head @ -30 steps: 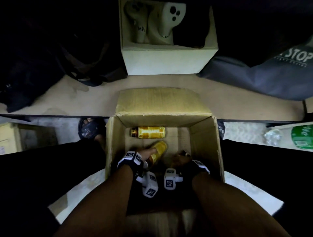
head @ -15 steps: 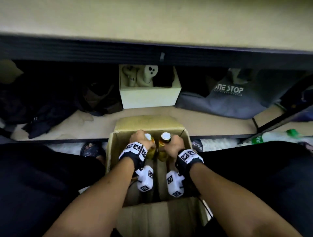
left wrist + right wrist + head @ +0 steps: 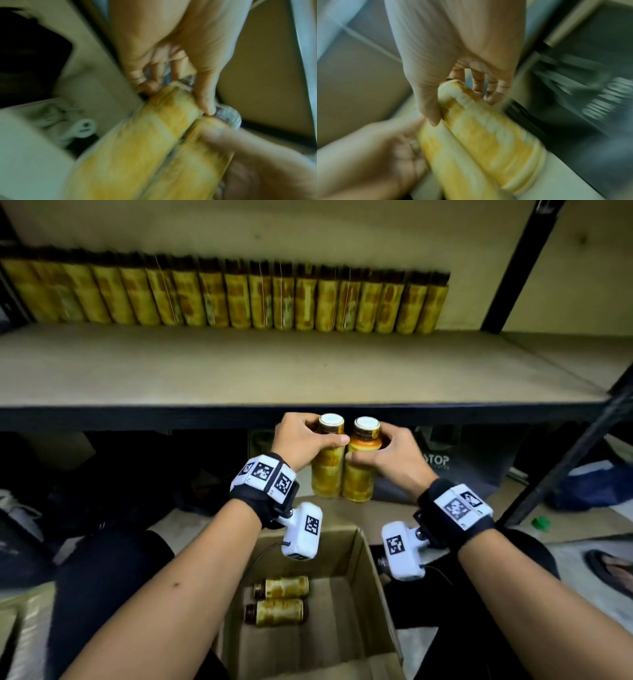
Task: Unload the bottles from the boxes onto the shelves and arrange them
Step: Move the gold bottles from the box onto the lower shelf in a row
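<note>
My left hand (image 3: 305, 440) grips one yellow-labelled bottle (image 3: 327, 470) near its neck, and my right hand (image 3: 387, 450) grips a second bottle (image 3: 359, 477) the same way. Both bottles stand upright, side by side and touching, just below the front edge of the shelf (image 3: 308, 371). In the blurred left wrist view the left bottle (image 3: 137, 142) is held by fingers and thumb (image 3: 205, 105); in the right wrist view the right bottle (image 3: 496, 135) is held likewise. Two more bottles (image 3: 277, 601) lie on their sides in the open cardboard box (image 3: 363, 594) below.
A long row of the same bottles (image 3: 239, 299) lines the back of the shelf. A black upright post (image 3: 513, 265) stands at the right. The lower shelf holds a dark bag (image 3: 455, 463) and other dark items. My knees flank the box.
Both hands have lifted the two bottles out of the box up to the shelf's front edge. My head has tilted up, bringing the upper shelf and its bottle row into view.
</note>
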Available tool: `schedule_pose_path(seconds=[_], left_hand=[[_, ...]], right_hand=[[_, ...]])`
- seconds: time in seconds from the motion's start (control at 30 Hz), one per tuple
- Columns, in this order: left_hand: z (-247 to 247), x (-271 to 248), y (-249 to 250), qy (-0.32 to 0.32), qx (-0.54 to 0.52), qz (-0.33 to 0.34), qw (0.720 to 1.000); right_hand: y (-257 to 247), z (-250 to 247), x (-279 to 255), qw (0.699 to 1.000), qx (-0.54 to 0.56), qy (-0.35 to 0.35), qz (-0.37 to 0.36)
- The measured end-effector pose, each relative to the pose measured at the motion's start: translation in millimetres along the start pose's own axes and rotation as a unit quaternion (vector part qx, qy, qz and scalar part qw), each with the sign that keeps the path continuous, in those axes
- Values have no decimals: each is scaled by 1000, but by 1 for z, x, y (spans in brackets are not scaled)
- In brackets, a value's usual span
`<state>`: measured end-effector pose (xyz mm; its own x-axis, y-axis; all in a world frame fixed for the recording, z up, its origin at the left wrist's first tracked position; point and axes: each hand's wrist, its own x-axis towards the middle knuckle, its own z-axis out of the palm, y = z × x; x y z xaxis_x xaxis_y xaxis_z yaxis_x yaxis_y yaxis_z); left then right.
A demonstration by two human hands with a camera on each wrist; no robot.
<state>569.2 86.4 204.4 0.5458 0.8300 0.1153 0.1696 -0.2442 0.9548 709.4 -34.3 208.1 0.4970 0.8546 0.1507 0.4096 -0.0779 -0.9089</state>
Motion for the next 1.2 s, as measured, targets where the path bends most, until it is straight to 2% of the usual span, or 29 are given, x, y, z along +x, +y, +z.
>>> schedule_pose_path(seconds=[0.13,0.23,0.37,0.5,0.7,0.8,1.0,1.1,1.2], left_hand=[[-7,4,53,-7,-17,50,999],[-12,13,102,-16,-27,101,994],[-13,45,153,16,20,150,988],[10,89,166,5,58,97,994],[81,153,166,-33,60,51,996],[121,186,171,-46,62,54,996],[206,246,192,-48,145,80,985],[243,280,202,-78,210,122,967],[269,318,217,-95,337,169,921]], right_hand=[[-71,-41,3,996,23,20,-81],[-106,-68,14,991,31,46,-124],[-124,-98,48,990,32,61,-119],[-112,-120,85,995,-31,68,-71],[-70,-163,128,987,-129,90,-7],[-55,-194,144,979,-167,113,18],[-28,-258,187,956,-228,164,86],[-15,-285,214,945,-243,189,115],[-1,-305,241,937,-253,203,132]])
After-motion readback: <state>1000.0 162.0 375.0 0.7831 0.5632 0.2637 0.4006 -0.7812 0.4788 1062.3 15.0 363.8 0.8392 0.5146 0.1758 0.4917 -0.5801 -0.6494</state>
